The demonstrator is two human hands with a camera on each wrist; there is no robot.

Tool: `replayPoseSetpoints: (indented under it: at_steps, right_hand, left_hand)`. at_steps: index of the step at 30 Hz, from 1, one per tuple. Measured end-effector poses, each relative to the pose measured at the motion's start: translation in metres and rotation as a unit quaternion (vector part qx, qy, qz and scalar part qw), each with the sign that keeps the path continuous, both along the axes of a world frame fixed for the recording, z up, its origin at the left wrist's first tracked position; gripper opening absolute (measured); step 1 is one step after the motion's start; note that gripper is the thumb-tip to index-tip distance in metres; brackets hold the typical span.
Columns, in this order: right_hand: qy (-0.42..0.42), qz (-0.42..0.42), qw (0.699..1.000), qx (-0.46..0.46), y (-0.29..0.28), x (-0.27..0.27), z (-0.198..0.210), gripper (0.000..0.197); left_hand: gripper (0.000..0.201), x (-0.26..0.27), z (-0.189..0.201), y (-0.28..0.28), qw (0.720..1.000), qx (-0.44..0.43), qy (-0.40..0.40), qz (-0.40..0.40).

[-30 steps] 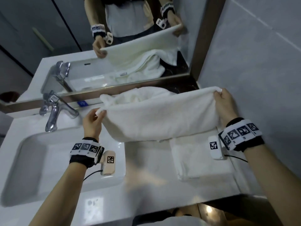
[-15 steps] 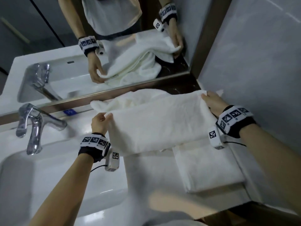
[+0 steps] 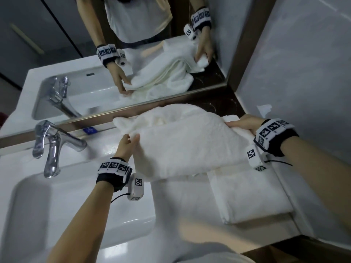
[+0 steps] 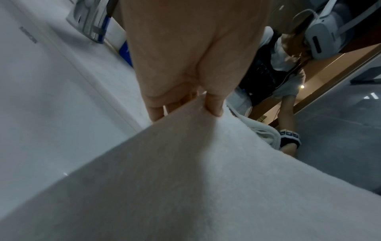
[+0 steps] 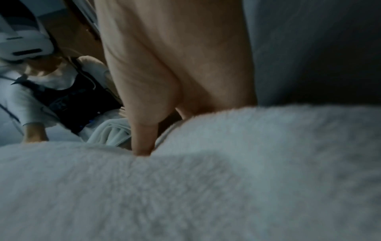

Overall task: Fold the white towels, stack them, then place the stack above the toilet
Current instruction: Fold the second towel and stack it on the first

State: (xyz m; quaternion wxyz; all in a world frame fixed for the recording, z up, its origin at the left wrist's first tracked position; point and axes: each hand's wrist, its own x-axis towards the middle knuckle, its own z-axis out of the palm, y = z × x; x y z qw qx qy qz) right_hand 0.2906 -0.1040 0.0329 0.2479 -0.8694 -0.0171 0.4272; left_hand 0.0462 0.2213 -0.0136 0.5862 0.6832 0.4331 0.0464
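A white towel (image 3: pixel 190 145) stretches between both hands over the white counter (image 3: pixel 180 202), its far part bunched against the mirror. My left hand (image 3: pixel 129 140) pinches its left corner; the left wrist view shows thumb and fingers (image 4: pixel 214 106) clamped on the towel (image 4: pixel 185 179) edge. My right hand (image 3: pixel 240 123) grips the right end by the wall; in the right wrist view its thumb (image 5: pixel 142 140) presses into the towel (image 5: pixel 185 187). A folded white towel (image 3: pixel 248 198) lies on the counter at the right, partly under the held one.
A white sink basin (image 3: pixel 57 209) with a chrome tap (image 3: pixel 51 147) takes the left. The mirror (image 3: pixel 133 54) runs along the back in a dark frame. A grey wall (image 3: pixel 303 73) closes the right side. The counter's front edge (image 3: pixel 266 242) is near my body.
Both hands have lowered the stretched towel from mirror height toward the counter. Its top edge has gone forward and down, over the bunched part.
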Motion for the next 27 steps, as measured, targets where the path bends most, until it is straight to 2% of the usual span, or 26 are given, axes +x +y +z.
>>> replayPoseSetpoints:
  at_steps: [3, 6, 10, 12, 13, 18, 22, 27]
  right_hand:
    - [-0.002, -0.02, 1.0, 0.013, -0.001, -0.003, 0.0, 0.085]
    - [0.002, -0.084, 0.992, 0.097, -0.006, -0.005, 0.007, 0.069]
    - [-0.02, -0.141, 0.962, 0.234, -0.029, -0.011, 0.023, 0.037]
    - [-0.025, -0.143, 0.945, 0.293, -0.037, -0.017, 0.035, 0.02]
    - [-0.032, -0.143, 0.938, 0.314, -0.04, -0.021, 0.041, 0.018]
    - [-0.107, -0.137, 0.912, 0.37, -0.046, -0.047, 0.072, 0.05]
    - [-0.177, -0.117, 0.906, 0.365, -0.057, -0.061, 0.09, 0.066]
    - [-0.27, -0.139, 0.91, 0.283, -0.064, -0.076, 0.094, 0.061]
  left_hand:
    - [0.033, -0.007, 0.01, -0.004, 0.999, -0.012, -0.044, -0.006]
    - [0.024, -0.013, 0.019, -0.005, 0.997, -0.01, -0.071, -0.01]
    - [0.028, -0.023, 0.026, -0.005, 0.997, -0.002, -0.08, -0.001]
    - [0.023, -0.028, 0.033, -0.005, 0.996, 0.0, -0.095, -0.003]
    - [0.019, -0.031, 0.036, -0.005, 0.994, -0.001, -0.106, -0.006]
    - [0.023, -0.055, 0.062, -0.008, 0.985, 0.009, -0.17, -0.01]
    - [0.033, -0.077, 0.088, -0.018, 0.976, 0.037, -0.215, -0.028]
    - [0.036, -0.099, 0.098, -0.036, 0.972, 0.038, -0.228, -0.035]
